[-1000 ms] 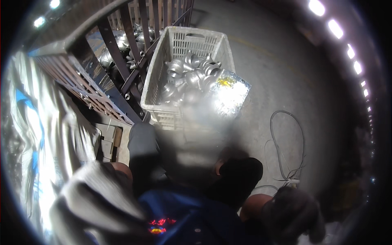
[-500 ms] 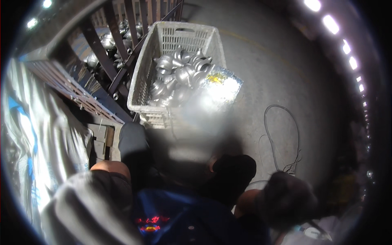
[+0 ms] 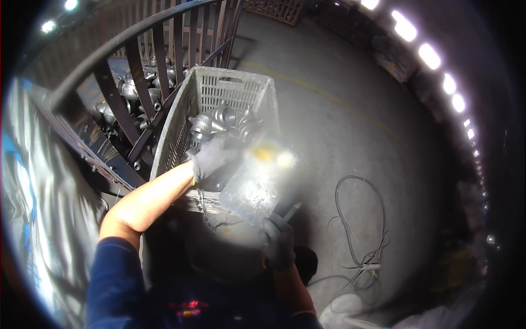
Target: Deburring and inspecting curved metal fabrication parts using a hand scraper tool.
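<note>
My left hand (image 3: 211, 159), in a grey glove, reaches over the near side of a grey slotted plastic crate (image 3: 159, 164). It is close to the silver metal fittings (image 3: 203, 126) piled inside, but glare and blur hide its fingertips. My right hand (image 3: 278, 241), gloved in darker grey, is closed around a thin, pen-like stick (image 3: 293, 211) just outside the crate's near right corner. Between the hands a shiny, flat rectangular piece (image 3: 255, 183) with a yellow patch covers that corner; its far end is washed out by glare.
A brown metal cage (image 3: 131, 71) with more silver fittings (image 3: 129, 90) stands left of the crate. White and blue sheeting (image 3: 49, 219) hangs at the far left. A looped grey cable (image 3: 339, 203) lies on the concrete floor to the right. Another slatted container (image 3: 276, 10) stands farther back.
The view has shifted, so the crate sits lower and farther left. My bare forearms and gloved hands now show plainly, the left over the crate and the right by its corner.
</note>
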`<act>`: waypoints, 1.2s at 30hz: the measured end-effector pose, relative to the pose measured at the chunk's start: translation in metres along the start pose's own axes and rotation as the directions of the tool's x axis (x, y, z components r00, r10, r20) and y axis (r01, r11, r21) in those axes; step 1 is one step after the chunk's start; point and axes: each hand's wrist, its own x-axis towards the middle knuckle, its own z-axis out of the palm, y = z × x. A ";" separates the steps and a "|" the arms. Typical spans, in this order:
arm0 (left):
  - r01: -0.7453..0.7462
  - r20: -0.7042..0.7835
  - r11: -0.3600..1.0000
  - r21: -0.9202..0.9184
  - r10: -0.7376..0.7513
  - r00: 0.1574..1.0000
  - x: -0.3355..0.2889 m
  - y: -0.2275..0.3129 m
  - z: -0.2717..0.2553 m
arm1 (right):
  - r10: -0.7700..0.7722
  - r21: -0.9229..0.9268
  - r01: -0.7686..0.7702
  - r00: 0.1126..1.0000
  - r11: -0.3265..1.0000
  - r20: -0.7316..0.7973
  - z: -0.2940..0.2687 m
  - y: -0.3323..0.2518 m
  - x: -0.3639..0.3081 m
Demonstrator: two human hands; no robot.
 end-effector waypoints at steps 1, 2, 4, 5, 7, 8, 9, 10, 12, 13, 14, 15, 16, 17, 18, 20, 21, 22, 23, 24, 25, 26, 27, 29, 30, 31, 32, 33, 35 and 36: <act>0.107 0.091 0.984 -0.144 -0.095 0.991 0.006 -0.005 0.001 | 0.000 0.000 0.000 1.000 1.000 0.002 -0.003 -0.003 0.003; 0.114 0.097 0.983 -0.146 -0.100 0.990 0.007 -0.003 0.004 | 0.045 0.103 -0.043 0.999 0.994 -0.026 -0.007 -0.004 0.002; 0.342 0.312 0.858 -0.384 -0.228 0.922 0.010 -0.004 0.009 | 0.105 0.207 -0.091 0.993 0.974 -0.056 -0.017 0.000 0.001; 0.347 0.286 0.862 -0.369 -0.250 0.925 0.015 -0.006 0.016 | -0.102 -0.056 0.100 0.994 0.993 -0.031 -0.023 0.005 0.001; 0.395 0.380 0.830 -0.394 -0.244 0.892 0.010 -0.007 0.016 | -0.282 -0.308 0.279 0.959 0.910 0.034 -0.038 0.012 0.003; 0.434 0.463 0.799 -0.417 -0.224 0.858 0.005 0.012 0.015 | -0.111 -0.095 0.109 0.994 0.989 -0.008 -0.049 0.013 0.007; 0.350 0.427 0.875 -0.334 -0.191 0.884 0.003 0.015 0.019 | 0.064 0.129 -0.062 0.998 0.990 -0.012 -0.058 0.013 0.009; 0.373 0.448 0.859 -0.350 -0.196 0.872 0.003 0.012 0.021 | 0.065 0.132 -0.061 0.998 0.989 -0.022 -0.062 0.010 0.013; 0.439 0.447 0.781 -0.445 -0.231 0.864 0.002 -0.001 0.025 | -0.232 -0.096 0.219 0.960 0.971 -0.155 -0.067 -0.002 0.026; 0.441 0.453 0.782 -0.441 -0.231 0.861 0.002 -0.003 0.025 | -0.231 -0.094 0.218 0.959 0.971 -0.163 -0.072 -0.009 0.035; 0.447 0.458 0.775 -0.447 -0.231 0.858 0.003 -0.004 0.024 | -0.529 -0.436 0.458 0.847 0.775 -0.051 -0.079 -0.016 0.046; 0.454 0.468 0.767 -0.453 -0.228 0.854 0.004 -0.005 0.025 | -0.723 -0.686 0.601 0.673 0.411 0.156 -0.084 -0.023 0.054; 0.456 0.478 0.767 -0.451 -0.224 0.849 0.006 -0.004 0.026 | -0.723 -0.693 0.592 0.675 0.410 0.149 -0.085 -0.034 0.055; 0.450 0.480 0.779 -0.437 -0.221 0.849 0.007 -0.004 0.026 | -0.559 -0.763 0.439 0.820 0.474 0.124 -0.083 -0.048 0.054; 0.442 0.474 0.791 -0.422 -0.223 0.852 0.006 -0.005 0.025 | -0.371 -0.817 0.279 0.925 0.504 0.087 -0.081 -0.055 0.057; 0.444 0.475 0.777 -0.447 -0.215 0.853 0.004 -0.006 0.023 | -0.429 -0.793 0.366 0.891 0.487 0.148 -0.082 -0.054 0.070; 0.449 0.479 0.776 -0.443 -0.218 0.850 0.003 -0.006 0.023 | -0.486 -0.766 0.447 0.850 0.463 0.202 -0.084 -0.052 0.076; 0.452 0.483 0.775 -0.440 -0.220 0.847 0.003 -0.005 0.023 | -0.486 -0.769 0.443 0.851 0.461 0.199 -0.088 -0.048 0.083; 0.453 0.486 0.775 -0.442 -0.218 0.846 0.003 -0.005 0.023 | -0.445 -0.824 0.385 0.876 0.415 0.185 -0.092 -0.044 0.090; 0.447 0.483 0.784 -0.430 -0.218 0.848 0.002 -0.004 0.023 | -0.406 -0.873 0.326 0.899 0.364 0.167 -0.095 -0.044 0.095; 0.440 0.481 0.795 -0.418 -0.217 0.849 0.002 -0.003 0.023 | -0.407 -0.876 0.322 0.899 0.360 0.162 -0.097 -0.045 0.096; 0.446 0.480 0.793 -0.416 -0.225 0.848 0.004 -0.006 0.024 | -0.334 -0.897 0.270 0.931 0.351 0.149 -0.097 -0.048 0.101; 0.447 0.470 0.802 -0.396 -0.241 0.849 0.006 -0.011 0.025 | -0.259 -0.916 0.217 0.957 0.336 0.132 -0.095 -0.052 0.104; 0.450 0.457 0.808 -0.380 -0.260 0.851 0.007 -0.016 0.025 | -0.183 -0.949 0.174 0.975 0.264 0.128 -0.083 -0.069 0.102; 0.454 0.456 0.799 -0.394 -0.259 0.852 0.006 -0.016 0.025 | -0.115 -0.975 0.131 0.987 0.180 0.112 -0.077 -0.078 0.099; 0.459 0.455 0.790 -0.407 -0.260 0.852 0.005 -0.016 0.024 | -0.115 -0.975 0.131 0.987 0.178 0.112 -0.074 -0.082 0.097; 0.458 0.455 0.790 -0.408 -0.259 0.852 0.004 -0.013 0.024 | -0.116 -0.975 0.127 0.987 0.181 0.107 -0.073 -0.085 0.095; 0.444 0.447 0.806 -0.391 -0.256 0.857 0.002 -0.007 0.024 | -0.116 -0.975 0.124 0.988 0.184 0.103 -0.072 -0.087 0.095; 0.431 0.438 0.821 -0.374 -0.253 0.863 0.002 -0.004 0.024 | -0.090 -0.985 0.119 0.990 0.126 0.108 -0.072 -0.090 0.096; 0.439 0.443 0.824 -0.359 -0.264 0.857 0.003 -0.006 0.024 | -0.063 -0.991 0.115 0.992 0.068 0.111 -0.072 -0.091 0.097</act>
